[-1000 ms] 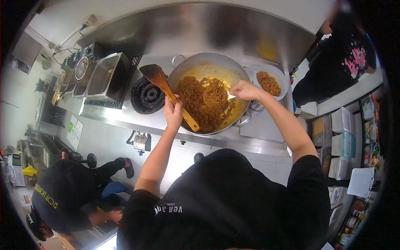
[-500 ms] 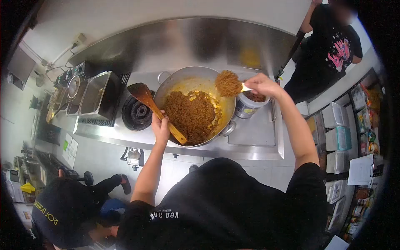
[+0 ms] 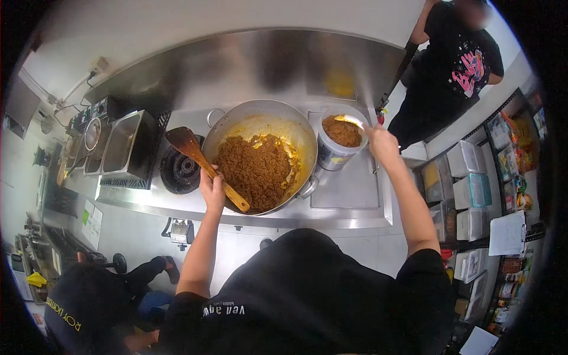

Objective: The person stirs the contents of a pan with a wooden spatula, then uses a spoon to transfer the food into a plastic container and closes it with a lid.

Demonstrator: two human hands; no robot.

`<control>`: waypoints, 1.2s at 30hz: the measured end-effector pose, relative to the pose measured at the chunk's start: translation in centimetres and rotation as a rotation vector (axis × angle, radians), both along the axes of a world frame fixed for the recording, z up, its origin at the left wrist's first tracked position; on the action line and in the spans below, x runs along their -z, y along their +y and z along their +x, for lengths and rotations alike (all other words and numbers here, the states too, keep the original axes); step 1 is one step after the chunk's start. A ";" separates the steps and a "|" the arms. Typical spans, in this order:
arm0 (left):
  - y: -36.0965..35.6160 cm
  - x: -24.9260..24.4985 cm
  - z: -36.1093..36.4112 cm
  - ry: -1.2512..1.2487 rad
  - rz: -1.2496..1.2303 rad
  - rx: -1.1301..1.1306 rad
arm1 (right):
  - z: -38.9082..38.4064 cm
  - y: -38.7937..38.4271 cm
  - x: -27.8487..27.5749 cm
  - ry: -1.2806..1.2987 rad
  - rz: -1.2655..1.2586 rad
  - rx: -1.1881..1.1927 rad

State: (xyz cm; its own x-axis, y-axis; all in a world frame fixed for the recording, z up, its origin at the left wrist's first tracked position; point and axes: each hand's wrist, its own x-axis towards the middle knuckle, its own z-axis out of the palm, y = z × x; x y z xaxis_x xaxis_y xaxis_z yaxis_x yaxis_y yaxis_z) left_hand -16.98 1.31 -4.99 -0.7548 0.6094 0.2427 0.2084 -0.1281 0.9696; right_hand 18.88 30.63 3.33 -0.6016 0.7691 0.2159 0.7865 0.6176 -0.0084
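Note:
My left hand (image 3: 212,188) is closed round the handle of a wooden spatula (image 3: 188,146), which slants across the left rim of a large metal pot (image 3: 277,108). Brown, crumbly cooked mince (image 3: 251,171) covers the pot's bottom, with yellowish oil along its wall. My right hand (image 3: 383,145) grips the handle of a pale scoop (image 3: 354,120), whose head is in a white tub (image 3: 332,160) just right of the pot. Similar brown mince (image 3: 343,133) fills the tub near its top and partly hides the scoop's bowl.
A black burner (image 3: 179,168) is left of the pot, with metal fryer basins (image 3: 121,145) beyond it. One person (image 3: 461,59) stands at the upper right; another in a black cap (image 3: 89,299) is low at the left. Shelves with lidded boxes (image 3: 470,192) line the right.
My right hand has brought the heaped scoop from above the pot's right rim into the tub, and the mince now lies there. My left hand still holds the spatula at the pot's left side.

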 end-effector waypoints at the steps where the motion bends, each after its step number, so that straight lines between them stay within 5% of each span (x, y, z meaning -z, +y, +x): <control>1: 0.0 0.7 -0.4 0.016 0.018 0.005 | 0.5 -0.4 -1.3 0.041 -0.007 -0.001; 4: 0.0 0.9 -0.6 0.032 0.047 0.016 | 1.0 -2.2 -4.1 0.000 -0.042 0.029; 9: 0.0 -0.6 0.2 0.063 -0.005 0.007 | -0.5 0.5 1.2 -0.167 -0.064 0.031; 16: 0.0 0.5 -0.3 0.055 0.008 -0.010 | -2.2 1.0 -3.0 -0.152 -0.010 0.051; 21: -0.1 1.1 -0.6 -0.009 0.010 -0.026 | -8.7 -1.9 -6.4 0.173 -0.087 -0.157; 27: -0.1 2.1 -1.3 0.095 0.019 -0.025 | -24.4 -0.2 6.3 -0.093 -0.218 -0.483; 32: -0.3 0.1 -0.4 0.027 0.000 -0.058 | -33.2 1.3 10.8 -0.132 -0.070 -0.548; 36: -0.4 0.8 -0.9 0.070 -0.076 -0.092 | -35.3 0.5 12.1 -0.220 -0.298 -0.696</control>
